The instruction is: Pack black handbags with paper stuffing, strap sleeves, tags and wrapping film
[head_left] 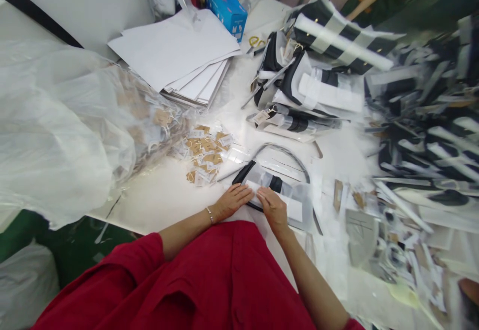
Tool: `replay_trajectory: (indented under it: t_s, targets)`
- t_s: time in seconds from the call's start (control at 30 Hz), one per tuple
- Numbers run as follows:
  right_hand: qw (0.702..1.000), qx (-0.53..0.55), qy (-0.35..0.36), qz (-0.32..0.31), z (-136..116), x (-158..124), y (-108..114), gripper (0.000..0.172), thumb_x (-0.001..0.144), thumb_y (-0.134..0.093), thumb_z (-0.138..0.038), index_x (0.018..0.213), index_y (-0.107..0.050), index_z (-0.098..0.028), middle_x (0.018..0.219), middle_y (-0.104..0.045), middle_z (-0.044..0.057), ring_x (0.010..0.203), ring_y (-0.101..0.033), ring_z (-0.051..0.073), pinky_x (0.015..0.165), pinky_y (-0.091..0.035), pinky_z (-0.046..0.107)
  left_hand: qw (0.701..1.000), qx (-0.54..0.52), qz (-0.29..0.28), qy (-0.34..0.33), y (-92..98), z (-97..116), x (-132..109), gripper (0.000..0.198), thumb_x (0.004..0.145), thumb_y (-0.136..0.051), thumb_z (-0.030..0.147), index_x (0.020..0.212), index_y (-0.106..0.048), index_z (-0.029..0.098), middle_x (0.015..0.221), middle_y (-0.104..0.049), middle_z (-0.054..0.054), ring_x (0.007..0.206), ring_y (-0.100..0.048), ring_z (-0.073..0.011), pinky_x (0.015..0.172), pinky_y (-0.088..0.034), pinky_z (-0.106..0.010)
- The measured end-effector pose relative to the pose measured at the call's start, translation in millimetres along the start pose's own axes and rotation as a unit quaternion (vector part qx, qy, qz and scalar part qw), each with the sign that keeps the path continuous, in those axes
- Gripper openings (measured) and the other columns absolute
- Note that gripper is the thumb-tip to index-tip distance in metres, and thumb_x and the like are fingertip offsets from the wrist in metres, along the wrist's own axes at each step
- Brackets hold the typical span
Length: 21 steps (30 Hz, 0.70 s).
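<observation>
A small black handbag with a wrapped grey strap looped behind it lies on the table in front of me. Pale translucent wrapping covers its body, and a white strip runs along it. My left hand rests flat over the bag's left part, fingers stretched out together. Opposite it, my right hand has its fingers bent and pressed together on the white strip; the thumb side is partly hidden. Just beyond the bag, to the left, lies a pile of brown and white hang tags with strings.
A stack of white sheets stands at the back, near a blue box and yellow-handled scissors. Wrapped bags are piled at the back right. Large clear plastic bags fill the left. Paper scraps litter the right.
</observation>
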State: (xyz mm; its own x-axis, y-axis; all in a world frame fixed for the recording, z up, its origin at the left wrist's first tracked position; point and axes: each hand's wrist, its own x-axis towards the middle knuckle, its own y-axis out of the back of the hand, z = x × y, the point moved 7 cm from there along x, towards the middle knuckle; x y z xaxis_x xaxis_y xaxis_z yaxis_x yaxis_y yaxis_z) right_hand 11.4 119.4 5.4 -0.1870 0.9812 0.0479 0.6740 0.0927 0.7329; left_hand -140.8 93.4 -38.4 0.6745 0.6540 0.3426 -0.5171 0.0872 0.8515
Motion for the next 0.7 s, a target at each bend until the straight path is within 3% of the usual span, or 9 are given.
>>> replay_trajectory:
  t_s: [0.13,0.33,0.43,0.5,0.6,0.7]
  targets:
    - [0.996,-0.074,0.047,0.023,-4.7,-25.7,-22.2,0.028,0.096,-0.047,-0.027,0.114,-0.068,-0.027,0.119,-0.07,0.006,0.122,-0.059,0.024,0.113,-0.038,0.051,1.0,-0.007,0.003,-0.007,-1.6,-0.5,0.8,0.039,0.097,-0.035,0.01,0.134,-0.049,0.014,0.136,-0.058,-0.011,0.136,-0.042,-0.0231,0.111,-0.037,-0.047]
    - [0.986,-0.135,0.096,0.028,-22.2,-47.3,-26.9,0.037,0.096,-0.049,-0.026,0.131,-0.057,-0.02,0.134,-0.06,0.011,0.133,-0.048,0.025,0.117,-0.029,0.054,0.999,-0.041,0.003,-0.001,4.0,-5.7,2.3,0.046,0.098,-0.039,0.019,0.144,-0.038,0.016,0.142,-0.051,-0.014,0.137,-0.041,-0.021,0.113,-0.035,-0.046]
    - [0.985,-0.13,0.115,0.022,-26.7,-53.5,-25.2,0.038,0.095,-0.051,-0.026,0.132,-0.056,-0.018,0.137,-0.058,0.012,0.135,-0.044,0.026,0.116,-0.031,0.055,0.998,-0.04,-0.028,-0.032,2.3,-6.3,0.2,0.049,0.099,-0.038,0.019,0.147,-0.035,0.023,0.148,-0.046,-0.01,0.142,-0.034,-0.0216,0.115,-0.031,-0.046]
    - [0.987,-0.085,0.13,0.034,-29.7,-58.3,-16.6,0.033,0.095,-0.049,-0.023,0.126,-0.061,-0.019,0.129,-0.064,0.011,0.129,-0.052,0.024,0.113,-0.037,0.051,0.997,-0.04,-0.043,-0.054,0.2,-7.2,-1.6,0.049,0.098,-0.035,0.015,0.146,-0.038,0.026,0.147,-0.048,-0.006,0.143,-0.032,-0.0211,0.116,-0.028,-0.046]
    - [0.992,-0.001,0.071,0.104,-25.5,-71.6,9.0,0.026,0.096,-0.048,-0.023,0.111,-0.069,-0.021,0.109,-0.073,0.008,0.105,-0.067,0.021,0.101,-0.05,0.043,0.996,-0.042,-0.052,-0.06,-2.6,-10.1,-2.4,0.049,0.098,-0.032,0.012,0.143,-0.044,0.029,0.144,-0.052,-0.003,0.142,-0.033,-0.0197,0.116,-0.027,-0.045]
    - [0.987,0.059,-0.069,0.133,-11.8,-95.9,19.6,0.02,0.091,-0.058,-0.033,0.099,-0.072,-0.022,0.098,-0.075,0.007,0.093,-0.07,0.022,0.092,-0.054,0.04,0.997,-0.041,-0.051,-0.047,-3.4,-12.0,-0.8,0.048,0.098,-0.032,0.012,0.14,-0.047,0.03,0.143,-0.053,-0.001,0.141,-0.035,-0.0189,0.116,-0.028,-0.044]
